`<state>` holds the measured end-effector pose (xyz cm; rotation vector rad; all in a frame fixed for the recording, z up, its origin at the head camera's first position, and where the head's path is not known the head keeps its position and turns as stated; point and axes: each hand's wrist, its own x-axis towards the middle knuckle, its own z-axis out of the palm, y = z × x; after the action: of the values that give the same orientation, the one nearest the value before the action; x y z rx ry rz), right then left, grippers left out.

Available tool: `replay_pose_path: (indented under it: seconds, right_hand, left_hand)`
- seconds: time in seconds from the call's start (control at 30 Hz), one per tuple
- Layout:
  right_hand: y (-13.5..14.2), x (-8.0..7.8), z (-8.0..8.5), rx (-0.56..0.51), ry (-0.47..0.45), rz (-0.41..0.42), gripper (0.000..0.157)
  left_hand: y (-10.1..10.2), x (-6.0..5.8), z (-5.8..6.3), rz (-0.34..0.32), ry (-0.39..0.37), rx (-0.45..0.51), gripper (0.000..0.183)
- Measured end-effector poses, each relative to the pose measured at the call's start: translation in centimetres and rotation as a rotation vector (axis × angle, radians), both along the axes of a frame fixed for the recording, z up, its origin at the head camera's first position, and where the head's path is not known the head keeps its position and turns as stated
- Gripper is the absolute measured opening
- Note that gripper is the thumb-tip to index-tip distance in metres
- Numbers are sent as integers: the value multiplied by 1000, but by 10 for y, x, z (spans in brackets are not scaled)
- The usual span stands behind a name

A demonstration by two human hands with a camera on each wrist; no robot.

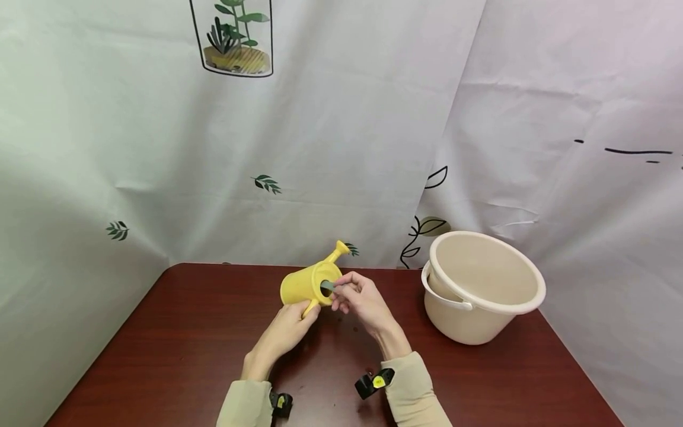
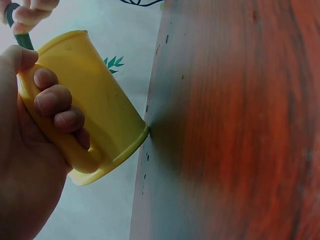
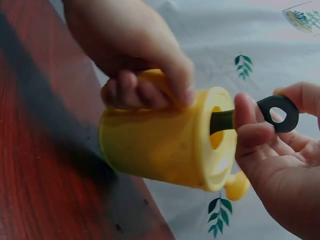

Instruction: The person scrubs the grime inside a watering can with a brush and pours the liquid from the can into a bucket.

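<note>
A yellow watering can (image 1: 297,287) is tilted toward the person over the table, its spout with a round rose pointing up and right in the head view. My left hand (image 1: 285,330) grips the can's handle, fingers wrapped round it as the left wrist view shows. With thumb and fingers my right hand (image 1: 364,301) holds a dark green handle (image 3: 221,121) that has a hole in its end. The handle passes into the can's top opening, so its far end is hidden and I cannot tell what tool it is. Whether the can's base touches the table is unclear.
Two cream tubs stand at the table's right side: a tilted upper basin (image 1: 488,270) rests in a lower bucket (image 1: 461,326) with a handle. Behind the dark red table (image 1: 213,344) hangs a white curtain (image 1: 341,148) with leaf prints.
</note>
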<state>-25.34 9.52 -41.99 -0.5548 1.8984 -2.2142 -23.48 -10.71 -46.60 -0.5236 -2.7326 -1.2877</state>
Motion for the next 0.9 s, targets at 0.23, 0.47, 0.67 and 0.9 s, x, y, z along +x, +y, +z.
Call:
replay_pose_path:
  seconds: [0.23,0.47,0.67,0.9]
  right_hand:
    - [-10,-2,-11,45,21,-67,28]
    - [-17,-3,-15,-14,-20,-114,28]
    - [-13,-4,-13,-90,-61,-118,28]
    - [-3,-4,-8,-89,-44,-39,37]
  left_hand:
    - [0,0,-2,0,7,-4,37]
    - [0,-1,-2,1,23,6,37]
    - [1,-2,-2,-2,39,-2,37]
    - [1,-1,-1,-6,49,-21,37]
